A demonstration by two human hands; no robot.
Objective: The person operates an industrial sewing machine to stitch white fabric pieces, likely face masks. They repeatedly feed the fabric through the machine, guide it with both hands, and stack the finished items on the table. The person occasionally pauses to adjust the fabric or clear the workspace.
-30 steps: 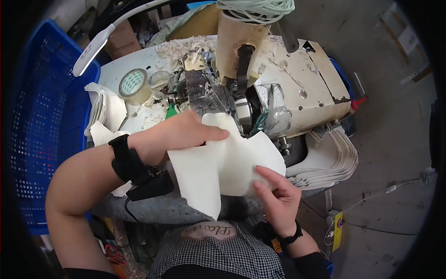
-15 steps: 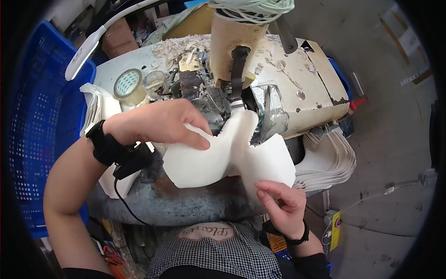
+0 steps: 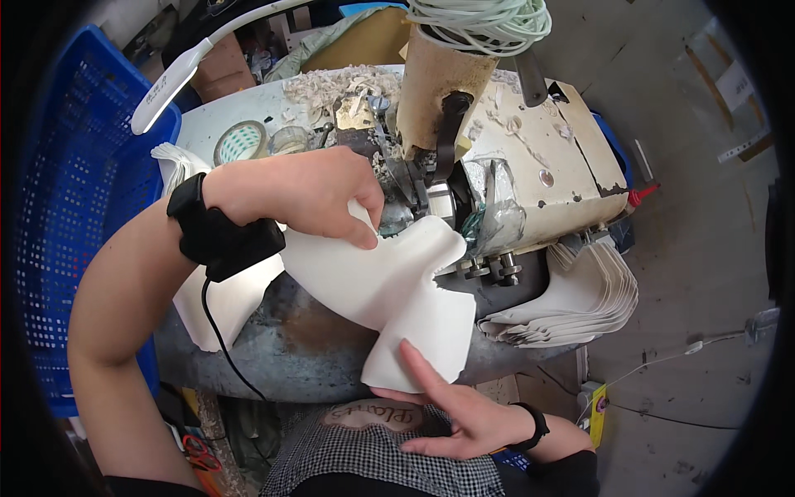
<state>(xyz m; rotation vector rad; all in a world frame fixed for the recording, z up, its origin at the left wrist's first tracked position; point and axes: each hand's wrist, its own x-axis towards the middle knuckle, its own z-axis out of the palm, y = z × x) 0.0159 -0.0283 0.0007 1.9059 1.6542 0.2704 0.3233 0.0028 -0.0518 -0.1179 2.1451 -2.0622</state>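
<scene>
A white, curved, leather-like piece point(image 3: 356, 277) hangs in both my hands in front of a cream bench machine point(image 3: 538, 178). My left hand point(image 3: 331, 195) pinches its upper edge near the machine's metal working head. Lower down, my right hand point(image 3: 464, 414) holds the near end, with one digit on top and another partly hidden beneath. The piece's rounded tip lies just below the metal roller point(image 3: 440, 201), which shows uncovered. To the right rests a stack of similar white pieces point(image 3: 571, 306). Another white piece point(image 3: 219, 311) lies under my left forearm.
A blue perforated crate point(image 3: 83, 207) stands at the left. Tape point(image 3: 240, 143) and scraps point(image 3: 339, 83) sit on the worktop. A lamp arm point(image 3: 170, 87) reaches over from the upper left, and a black cable point(image 3: 217, 323) hangs from my left wrist device.
The white piece has come away from the roller toward me and turned, its near end swinging left. My right hand has moved down and left with it. My left hand keeps its pinch.
</scene>
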